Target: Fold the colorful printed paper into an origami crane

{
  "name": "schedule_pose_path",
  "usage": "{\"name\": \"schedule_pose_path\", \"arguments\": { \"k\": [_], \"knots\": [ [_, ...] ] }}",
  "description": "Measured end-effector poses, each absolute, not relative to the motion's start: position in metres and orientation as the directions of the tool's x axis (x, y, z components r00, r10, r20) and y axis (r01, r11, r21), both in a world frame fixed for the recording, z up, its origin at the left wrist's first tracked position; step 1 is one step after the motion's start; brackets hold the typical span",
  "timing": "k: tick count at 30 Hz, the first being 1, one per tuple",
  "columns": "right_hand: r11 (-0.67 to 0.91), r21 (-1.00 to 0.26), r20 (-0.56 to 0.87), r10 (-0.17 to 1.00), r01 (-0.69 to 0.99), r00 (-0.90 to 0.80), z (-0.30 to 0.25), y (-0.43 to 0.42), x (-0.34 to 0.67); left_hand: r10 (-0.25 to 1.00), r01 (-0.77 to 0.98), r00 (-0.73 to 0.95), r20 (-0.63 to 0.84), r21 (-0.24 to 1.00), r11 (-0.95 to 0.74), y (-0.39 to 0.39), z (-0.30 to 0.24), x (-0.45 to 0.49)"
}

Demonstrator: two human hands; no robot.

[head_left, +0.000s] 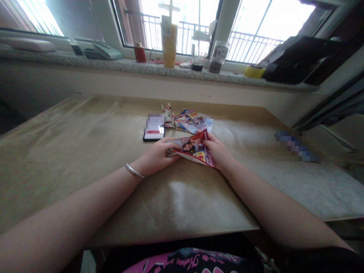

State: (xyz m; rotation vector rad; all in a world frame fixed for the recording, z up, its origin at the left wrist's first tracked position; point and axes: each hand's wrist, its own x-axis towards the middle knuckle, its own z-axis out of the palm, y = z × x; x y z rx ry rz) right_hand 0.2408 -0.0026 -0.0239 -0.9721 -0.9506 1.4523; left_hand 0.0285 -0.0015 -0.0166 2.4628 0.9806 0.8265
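We see a glossy printed sheet (193,149), folded into a pointed shape, lying low over the middle of the table (85,151) between both hands. The left hand (155,155) has its fingers curled closed on the sheet's left edge, thumb on top. The right hand (218,151) pinches the right edge, its fingers bent around it. A silver bracelet (135,171) sits on the left wrist.

Just behind the sheet we find a phone (154,133) lying flat with its screen lit, and beside it a loose pile of printed papers (195,122), with a small folded paper shape (168,112) at its left end.

Farther back, on the stone windowsill (113,65), stand the containers. The tall bottle (170,43) is full of something orange-yellow, and the small red canister (139,53) is opaque, so we cannot tell its contents. The low glass (196,65) holds a dark layer at the bottom. The clear labelled jar (218,57) has dark grainy matter filling its lower part. A yellow round thing (254,71) lies to the right.
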Motion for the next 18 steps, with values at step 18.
{"name": "schedule_pose_path", "arguments": {
  "k": [18],
  "knots": [
    [0.101,-0.977,0.120,0.989,-0.187,-0.091,-0.030,-0.004,0.253,0.736,0.536,0.566,0.373,0.511,-0.672,-0.006,-0.009,0.029]
  ]
}}
